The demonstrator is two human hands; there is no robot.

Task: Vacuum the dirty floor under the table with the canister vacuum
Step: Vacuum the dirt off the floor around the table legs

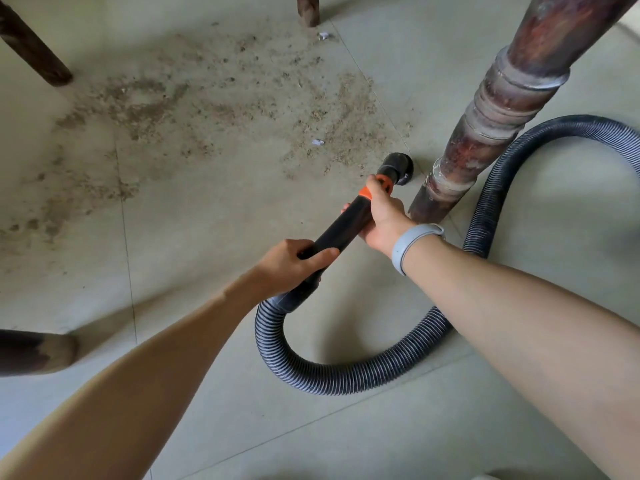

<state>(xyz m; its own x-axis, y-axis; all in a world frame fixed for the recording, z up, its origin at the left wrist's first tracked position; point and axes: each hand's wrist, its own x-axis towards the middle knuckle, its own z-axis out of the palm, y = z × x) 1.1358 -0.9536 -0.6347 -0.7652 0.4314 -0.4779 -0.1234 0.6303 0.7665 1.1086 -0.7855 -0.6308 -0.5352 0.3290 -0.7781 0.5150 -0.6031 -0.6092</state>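
Now we are gripping the wand (341,226) with both hands, left hand (291,263) low, right hand (382,216) high. The nozzle (398,168) is sitting at the edge of the dirt (214,109); next we are likely sweeping it leftward.

We are looking down at a pale grey-green tiled floor (214,244) with thin grout lines crossing it. A wide patch of brown crumbly dirt (221,109) is lying across it from nine o'clock to one o'clock. Two small scraps of white paper (317,142) are sitting among the dirt, one near the centre and one up at twelve o'clock. A turned dark reddish-brown wooden table leg (485,133) is standing on the floor at two o'clock, and three plainer dark legs are standing at twelve, ten and eight o'clock. A ribbed dark grey flexible vacuum hose (346,375) is lying looped on the tiles from five o'clock round to three o'clock.
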